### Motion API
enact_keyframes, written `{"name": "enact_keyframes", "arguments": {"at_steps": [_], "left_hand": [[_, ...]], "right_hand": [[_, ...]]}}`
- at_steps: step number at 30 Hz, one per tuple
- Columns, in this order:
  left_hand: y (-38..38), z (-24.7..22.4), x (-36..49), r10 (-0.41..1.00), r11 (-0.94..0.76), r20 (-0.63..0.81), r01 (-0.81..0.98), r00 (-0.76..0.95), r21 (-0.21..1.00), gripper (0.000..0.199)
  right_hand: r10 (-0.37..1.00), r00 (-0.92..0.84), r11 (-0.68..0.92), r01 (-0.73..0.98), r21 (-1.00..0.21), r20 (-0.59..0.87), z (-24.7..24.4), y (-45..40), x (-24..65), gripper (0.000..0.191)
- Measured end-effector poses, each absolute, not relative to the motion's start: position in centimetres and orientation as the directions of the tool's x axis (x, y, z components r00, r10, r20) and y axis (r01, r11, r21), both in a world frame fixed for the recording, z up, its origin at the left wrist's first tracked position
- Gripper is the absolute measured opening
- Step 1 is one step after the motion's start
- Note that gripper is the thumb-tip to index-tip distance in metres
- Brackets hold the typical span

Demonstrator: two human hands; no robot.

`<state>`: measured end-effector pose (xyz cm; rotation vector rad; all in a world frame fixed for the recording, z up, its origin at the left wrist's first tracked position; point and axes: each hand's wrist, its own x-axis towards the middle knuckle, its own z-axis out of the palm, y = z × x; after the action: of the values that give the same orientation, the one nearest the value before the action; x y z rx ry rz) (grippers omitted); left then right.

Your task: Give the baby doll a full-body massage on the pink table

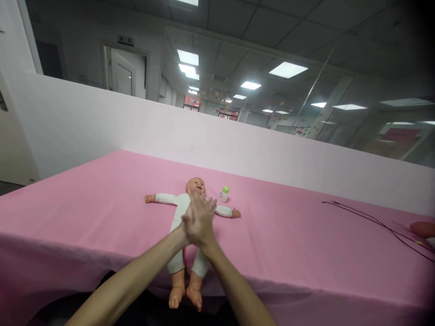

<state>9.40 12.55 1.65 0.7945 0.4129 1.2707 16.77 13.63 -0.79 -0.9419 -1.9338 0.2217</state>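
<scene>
A baby doll [180,210] in a white suit lies on its back with arms spread, its feet at the table's front edge. Above its chest my two hands are pressed together, palm to palm, and slightly blurred. My right hand [201,222] is on the near side with its fingers stretched out. My left hand [186,219] lies mostly hidden behind it. Nothing shows between the palms. A small bottle [224,194] with a green cap stands beside the doll's head, to the right.
A pink cloth [278,235] covers the table. Thin black cables [370,219] run along its right side, near a reddish-brown object [422,229] at the right edge. A low white wall [238,145] with glass above it borders the table's back.
</scene>
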Motion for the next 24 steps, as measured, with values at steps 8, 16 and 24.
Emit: {"name": "enact_keyframes", "arguments": {"at_steps": [8,16,24], "left_hand": [[8.8,0.9,9.1,0.947,0.068,0.235,-0.856,0.217,0.513,0.069],[7.4,0.2,8.4,0.892,0.249,0.197,-0.806,0.407,0.538,0.083],[7.0,-2.9,10.3,0.931,0.125,0.236,-0.850,0.279,0.512,0.083]], "right_hand": [[0.599,-0.278,0.743,0.542,-0.392,0.750,-0.9,8.9,16.0,0.083],[0.722,-0.132,0.624,0.548,-0.557,0.679,-0.7,8.7,17.5,0.069],[0.645,-0.255,0.709,0.550,-0.441,0.720,-2.2,7.3,16.0,0.079]]}}
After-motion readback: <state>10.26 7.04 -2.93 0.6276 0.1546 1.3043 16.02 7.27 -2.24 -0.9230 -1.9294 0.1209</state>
